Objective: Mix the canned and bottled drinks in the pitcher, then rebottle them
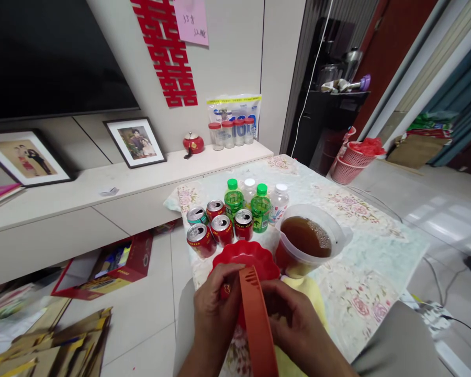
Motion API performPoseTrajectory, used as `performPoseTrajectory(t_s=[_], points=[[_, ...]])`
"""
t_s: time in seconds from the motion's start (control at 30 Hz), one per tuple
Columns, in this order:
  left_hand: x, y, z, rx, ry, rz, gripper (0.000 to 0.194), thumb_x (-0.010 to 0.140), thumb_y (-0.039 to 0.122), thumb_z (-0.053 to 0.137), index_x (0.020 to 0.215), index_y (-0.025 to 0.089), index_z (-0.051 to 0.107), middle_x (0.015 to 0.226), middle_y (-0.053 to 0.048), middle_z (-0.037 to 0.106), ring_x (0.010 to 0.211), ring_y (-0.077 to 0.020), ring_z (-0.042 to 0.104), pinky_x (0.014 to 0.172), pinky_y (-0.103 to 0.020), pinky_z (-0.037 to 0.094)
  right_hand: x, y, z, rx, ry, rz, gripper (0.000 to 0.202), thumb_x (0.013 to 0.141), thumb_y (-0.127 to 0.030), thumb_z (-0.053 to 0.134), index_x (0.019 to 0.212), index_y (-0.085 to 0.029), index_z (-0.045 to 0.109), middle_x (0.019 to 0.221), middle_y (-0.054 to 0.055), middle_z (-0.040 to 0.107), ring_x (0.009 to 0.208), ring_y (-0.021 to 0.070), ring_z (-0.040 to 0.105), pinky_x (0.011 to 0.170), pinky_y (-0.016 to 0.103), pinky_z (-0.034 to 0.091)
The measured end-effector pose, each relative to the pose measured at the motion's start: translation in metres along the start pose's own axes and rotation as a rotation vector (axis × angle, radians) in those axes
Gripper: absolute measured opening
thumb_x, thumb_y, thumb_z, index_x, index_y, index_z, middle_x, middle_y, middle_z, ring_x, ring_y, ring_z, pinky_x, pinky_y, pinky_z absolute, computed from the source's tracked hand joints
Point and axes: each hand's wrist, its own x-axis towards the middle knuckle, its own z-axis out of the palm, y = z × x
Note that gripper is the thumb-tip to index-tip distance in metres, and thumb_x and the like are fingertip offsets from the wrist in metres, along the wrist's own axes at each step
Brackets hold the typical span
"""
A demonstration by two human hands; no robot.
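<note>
An orange-red plastic piece with slots near its top [257, 324] stands on edge between my hands, over a red scalloped bowl [245, 254]. My left hand [220, 309] pinches its left side near the slotted end. Curled fingers of my right hand [294, 319] press against its right side; their tips are partly hidden. Beyond the bowl stand several opened cans [222, 230] and bottles with green or white caps [261, 209]. To the right, a translucent tub [339, 230] holds brown liquid [306, 235]. A yellow cloth [312, 293] lies beneath my right hand.
The flowered tablecloth [361, 262] covers the table. Behind it runs a white cabinet [157, 180] with framed photos, a red pot [193, 143] and lidded jars [228, 134]. An open red box [137, 256] and flattened cardboard [78, 345] lie on the floor at left.
</note>
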Motion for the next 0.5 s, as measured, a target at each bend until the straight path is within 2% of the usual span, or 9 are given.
performPoseTrajectory(t_s=[0.17, 0.3, 0.4, 0.5], points=[[0.002, 0.004, 0.001, 0.038, -0.038, 0.107, 0.016, 0.091, 0.018, 0.064, 0.092, 0.027, 0.077, 0.083, 0.003, 0.082, 0.072, -0.0138, 0.077, 0.066, -0.021, 0.06, -0.003, 0.009, -0.004, 0.011, 0.02, -0.079, 0.023, 0.081, -0.023, 0.078, 0.104, -0.027, 0.08, 0.098, 0.003, 0.081, 0.087, 0.0203, 0.074, 0.081, 0.032, 0.059], [0.005, 0.011, 0.0, 0.024, -0.115, 0.115, 0.021, 0.093, 0.021, 0.059, 0.097, 0.029, 0.078, 0.091, 0.0, 0.083, 0.08, -0.0171, 0.079, 0.072, -0.025, 0.063, -0.012, 0.011, -0.02, -0.103, 0.026, -0.103, 0.029, 0.086, -0.028, 0.076, 0.115, -0.031, 0.08, 0.111, 0.005, 0.08, 0.096, 0.0234, 0.075, 0.087, 0.035, 0.06], [0.006, 0.013, -0.003, 0.054, -0.146, 0.044, 0.023, 0.096, 0.03, 0.057, 0.108, 0.028, 0.077, 0.103, -0.004, 0.083, 0.09, -0.0206, 0.08, 0.079, -0.03, 0.065, -0.029, -0.003, -0.041, -0.213, 0.051, -0.167, 0.034, 0.088, -0.037, 0.076, 0.121, -0.033, 0.078, 0.117, 0.008, 0.081, 0.098, 0.0273, 0.078, 0.085, 0.036, 0.063], [0.007, 0.007, 0.002, 0.055, -0.149, -0.028, 0.026, 0.096, 0.035, 0.056, 0.115, 0.027, 0.073, 0.116, -0.007, 0.08, 0.102, -0.0231, 0.078, 0.087, -0.036, 0.065, -0.051, -0.028, -0.069, -0.384, 0.17, -0.274, 0.035, 0.087, -0.045, 0.075, 0.12, -0.035, 0.079, 0.117, 0.008, 0.082, 0.101, 0.032, 0.079, 0.082, 0.038, 0.066]])
